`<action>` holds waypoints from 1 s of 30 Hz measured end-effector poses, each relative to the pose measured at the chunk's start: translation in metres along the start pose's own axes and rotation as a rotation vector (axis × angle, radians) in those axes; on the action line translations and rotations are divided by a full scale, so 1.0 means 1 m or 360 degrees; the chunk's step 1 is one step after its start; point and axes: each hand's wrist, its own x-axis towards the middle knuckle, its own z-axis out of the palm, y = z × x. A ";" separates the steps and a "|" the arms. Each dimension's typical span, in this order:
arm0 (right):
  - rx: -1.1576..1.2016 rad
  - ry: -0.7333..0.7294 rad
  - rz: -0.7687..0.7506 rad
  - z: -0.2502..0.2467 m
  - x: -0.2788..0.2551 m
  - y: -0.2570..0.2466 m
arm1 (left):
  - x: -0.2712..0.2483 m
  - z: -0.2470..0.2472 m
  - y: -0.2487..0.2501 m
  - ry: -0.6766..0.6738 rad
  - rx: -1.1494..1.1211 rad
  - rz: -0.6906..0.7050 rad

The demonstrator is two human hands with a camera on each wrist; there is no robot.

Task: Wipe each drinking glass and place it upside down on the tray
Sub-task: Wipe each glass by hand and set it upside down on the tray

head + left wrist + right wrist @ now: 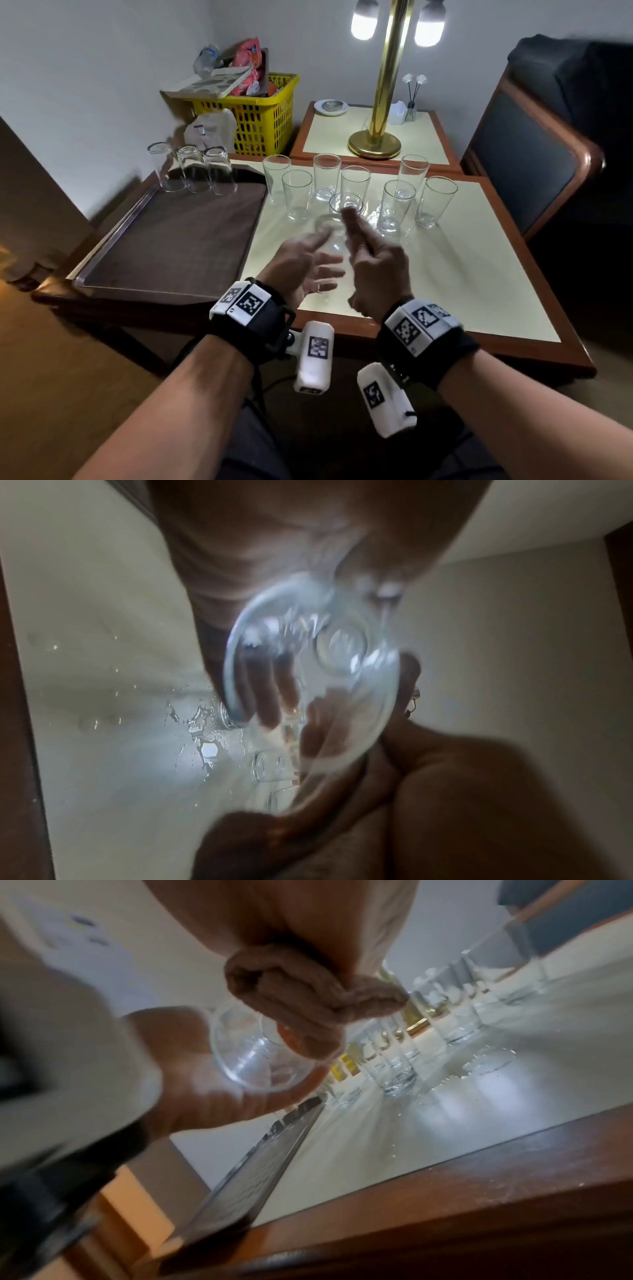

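Honestly the main risk we see is the glass slipping: our left hand only cradles it on loosely spread fingers, there's water pooled on the table, and a hard push from the cloth could roll it off the palm into the upright glasses just behind. Our right hand is fisted tight around that bunched brown cloth, right at the glass's mouth. So the glass sits tilted between both hands, above the table. Farther left, three glasses already stand upside down at the tray far end.
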 end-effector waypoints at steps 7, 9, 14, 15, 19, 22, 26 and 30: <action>-0.0008 -0.0127 -0.0137 0.005 -0.018 0.002 | 0.003 0.002 -0.005 0.0259 -0.0161 0.0088; 0.0012 0.0028 -0.0020 0.002 -0.006 0.005 | 0.001 0.001 -0.003 0.0005 -0.0073 0.0010; 0.0030 -0.0058 -0.0059 0.006 -0.006 0.007 | 0.004 0.003 -0.002 0.0270 0.0002 0.0224; -0.0004 -0.0129 -0.0115 0.009 -0.011 0.006 | 0.005 0.004 -0.001 0.0337 -0.0056 0.0151; -0.0029 0.0083 0.0056 0.003 0.003 0.010 | 0.004 0.002 -0.005 0.0016 0.0088 -0.0039; 0.0017 0.0046 0.0032 0.007 0.000 0.016 | 0.003 0.002 -0.008 0.0201 0.0069 0.0163; -0.0036 0.0008 -0.0024 0.012 -0.006 0.021 | 0.008 -0.001 -0.007 0.0179 0.0025 -0.0082; 0.0088 0.0186 0.0141 0.007 0.014 0.034 | 0.006 0.000 -0.011 -0.0006 0.0192 0.0096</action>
